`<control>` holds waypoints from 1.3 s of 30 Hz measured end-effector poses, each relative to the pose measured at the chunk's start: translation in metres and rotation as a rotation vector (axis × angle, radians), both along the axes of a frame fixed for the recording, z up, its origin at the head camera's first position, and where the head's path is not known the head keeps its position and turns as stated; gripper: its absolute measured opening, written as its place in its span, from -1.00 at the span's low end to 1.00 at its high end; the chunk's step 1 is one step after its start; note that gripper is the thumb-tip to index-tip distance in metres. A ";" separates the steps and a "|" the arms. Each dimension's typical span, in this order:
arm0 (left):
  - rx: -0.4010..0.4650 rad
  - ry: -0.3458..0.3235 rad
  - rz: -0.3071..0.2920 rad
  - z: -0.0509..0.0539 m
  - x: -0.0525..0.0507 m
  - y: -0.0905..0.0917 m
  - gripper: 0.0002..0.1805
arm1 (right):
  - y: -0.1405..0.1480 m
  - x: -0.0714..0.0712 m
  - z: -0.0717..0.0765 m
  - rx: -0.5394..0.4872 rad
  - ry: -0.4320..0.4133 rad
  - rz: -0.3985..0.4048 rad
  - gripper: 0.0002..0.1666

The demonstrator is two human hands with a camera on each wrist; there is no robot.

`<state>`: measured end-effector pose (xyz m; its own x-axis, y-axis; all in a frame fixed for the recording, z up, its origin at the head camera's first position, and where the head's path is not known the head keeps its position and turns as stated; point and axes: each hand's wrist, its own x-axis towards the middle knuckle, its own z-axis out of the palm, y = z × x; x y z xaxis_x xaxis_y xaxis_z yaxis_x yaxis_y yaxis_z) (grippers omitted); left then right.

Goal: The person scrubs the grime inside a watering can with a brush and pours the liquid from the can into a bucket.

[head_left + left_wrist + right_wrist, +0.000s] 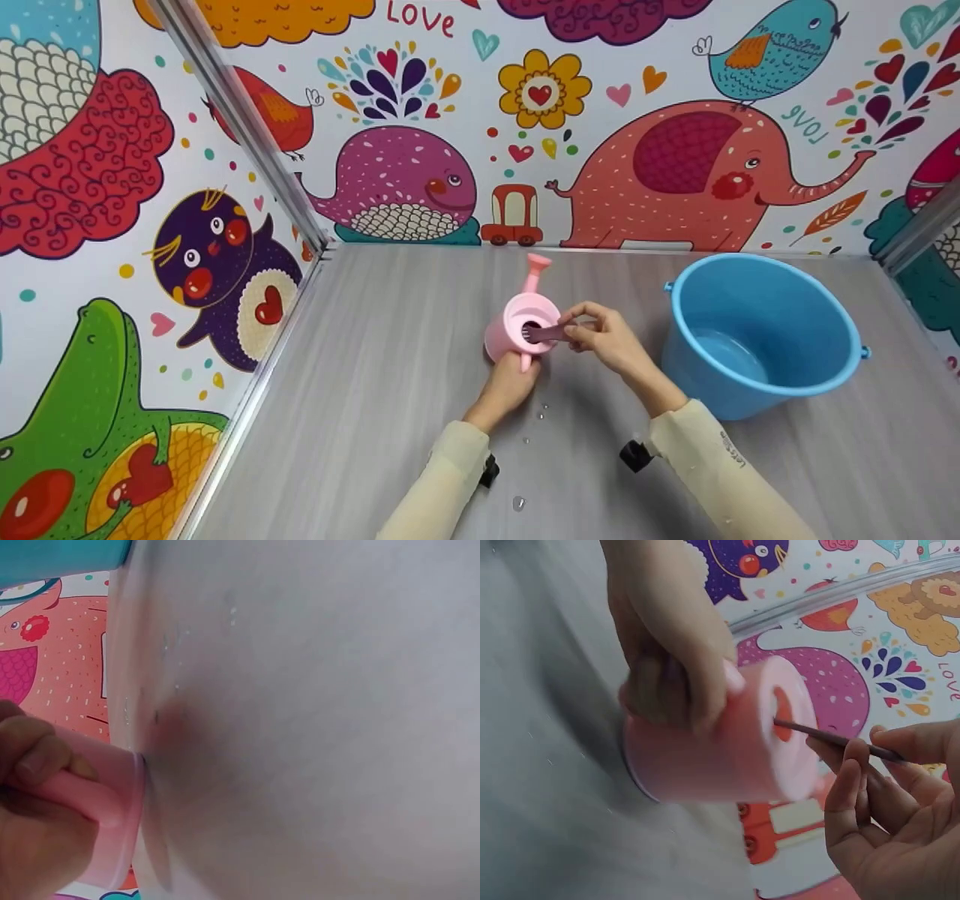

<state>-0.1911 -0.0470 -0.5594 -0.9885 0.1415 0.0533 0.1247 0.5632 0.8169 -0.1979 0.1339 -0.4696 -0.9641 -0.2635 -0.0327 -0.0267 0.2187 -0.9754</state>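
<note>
A pink watering can (pixel 496 337) is near the middle of the table, its spout (pixel 532 277) pointing to the back wall. My left hand (pixel 511 380) grips its handle (pixel 79 795), fingers wrapped around it. Between thumb and fingers, my right hand (pixel 606 337) pinches a thin, flat, purplish-brown fork-like tool (pixel 832 738). Its toothed end is at the round opening in the can's top, and the tip is partly inside. The inside of the can is mostly hidden.
A large blue bucket (pixel 761 390) stands on the table to the right of my right hand. Water drops (pixel 519 503) dot the grey table (pixel 360 390) in front of the can. Walls with cartoon animals (pixel 405 180) close off the back and left sides.
</note>
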 end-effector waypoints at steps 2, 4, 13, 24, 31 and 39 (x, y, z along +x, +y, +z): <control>-0.006 0.011 -0.013 0.000 0.000 0.000 -0.56 | -0.007 0.001 -0.004 -0.025 -0.005 0.003 -0.73; -0.024 0.028 -0.030 0.000 0.001 0.000 -0.57 | -0.016 0.003 -0.008 -0.056 -0.004 0.006 -0.72; -0.031 0.091 -0.027 -0.002 -0.001 -0.003 -0.72 | -0.037 0.005 -0.015 0.101 0.209 -0.036 -0.76; 0.016 0.064 -0.034 -0.001 -0.003 -0.002 -0.78 | -0.017 0.007 -0.038 0.450 0.932 -0.026 -0.77; 0.045 0.010 -0.003 0.000 -0.003 -0.002 -0.64 | -0.010 0.016 -0.046 0.423 1.089 -0.130 -0.67; 0.058 -0.004 0.028 -0.001 -0.002 -0.003 -0.62 | -0.005 0.037 -0.057 0.369 1.154 -0.199 -0.56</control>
<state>-0.1926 -0.0502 -0.5601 -0.9923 0.1103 0.0566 0.1060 0.5179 0.8489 -0.1611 0.1289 -0.5267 -0.4991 -0.2640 0.8253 -0.7683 0.5753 -0.2806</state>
